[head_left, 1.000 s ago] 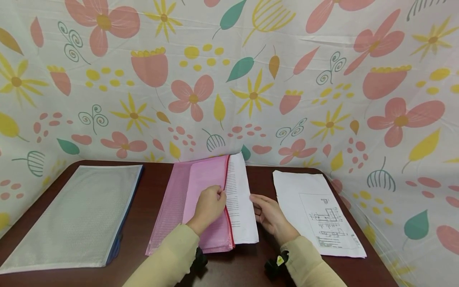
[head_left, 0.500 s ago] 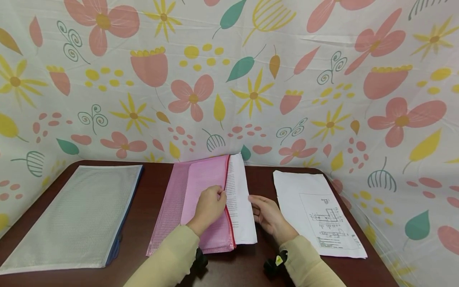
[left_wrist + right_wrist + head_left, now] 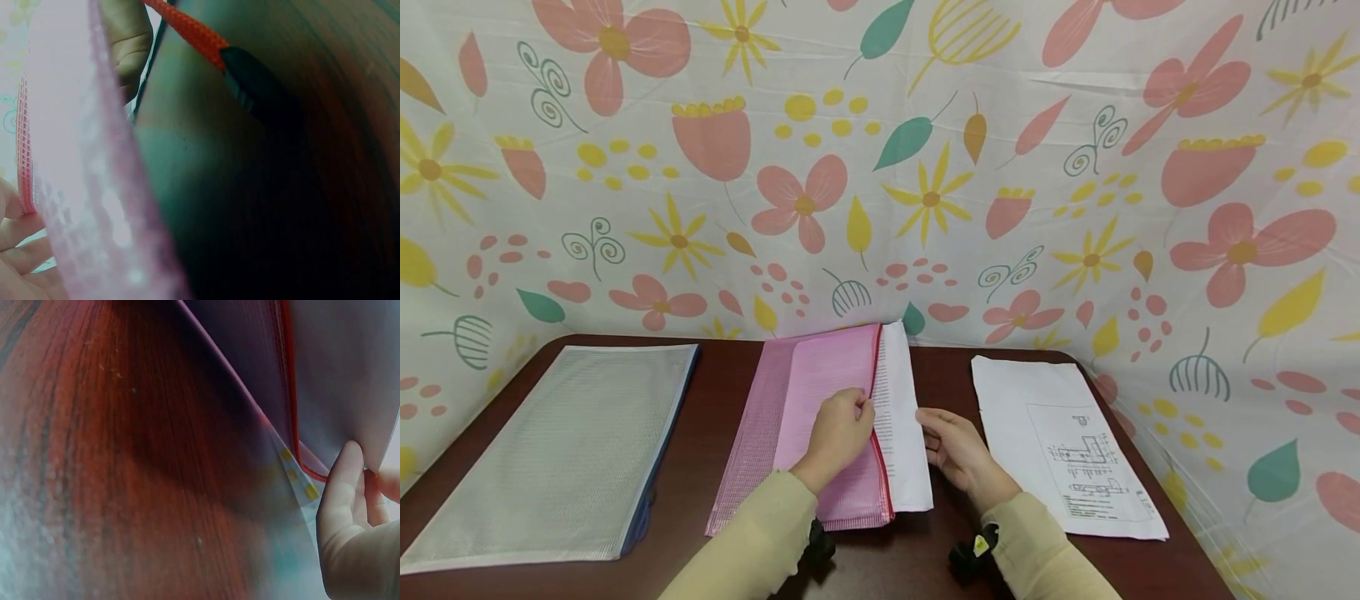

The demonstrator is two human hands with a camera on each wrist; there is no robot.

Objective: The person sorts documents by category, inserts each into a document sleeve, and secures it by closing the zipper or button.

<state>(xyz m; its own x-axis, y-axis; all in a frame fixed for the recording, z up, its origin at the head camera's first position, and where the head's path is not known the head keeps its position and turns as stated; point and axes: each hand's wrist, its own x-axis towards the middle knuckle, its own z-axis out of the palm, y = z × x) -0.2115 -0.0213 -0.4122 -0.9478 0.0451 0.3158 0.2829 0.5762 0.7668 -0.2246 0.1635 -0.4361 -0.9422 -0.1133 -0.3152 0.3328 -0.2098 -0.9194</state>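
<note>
A pink mesh zipper pouch (image 3: 752,442) with a red zipper edge stands partly raised at the middle of the table. My left hand (image 3: 838,433) grips its red-edged opening with curled fingers. White printed paper (image 3: 906,458) lies partly inside, showing as a lighter panel through the mesh; its right strip sticks out. My right hand (image 3: 961,457) pinches that outer edge between thumb and fingers. In the right wrist view, the fingers (image 3: 340,487) meet the paper's edge beside the red zipper (image 3: 290,394). An orange cord (image 3: 194,28) with a dark tip shows in the left wrist view.
To the left lies a pale mesh pouch (image 3: 565,450) with a blue zipper edge. White paper with a line drawing (image 3: 1075,450) is at the right on the dark wooden table (image 3: 722,392). A flower-patterned cloth (image 3: 880,167) hangs behind the table.
My right hand has moved slightly left with the paper, whose exposed strip has narrowed as it slid further into the pink pouch. My left hand has stayed in place.
</note>
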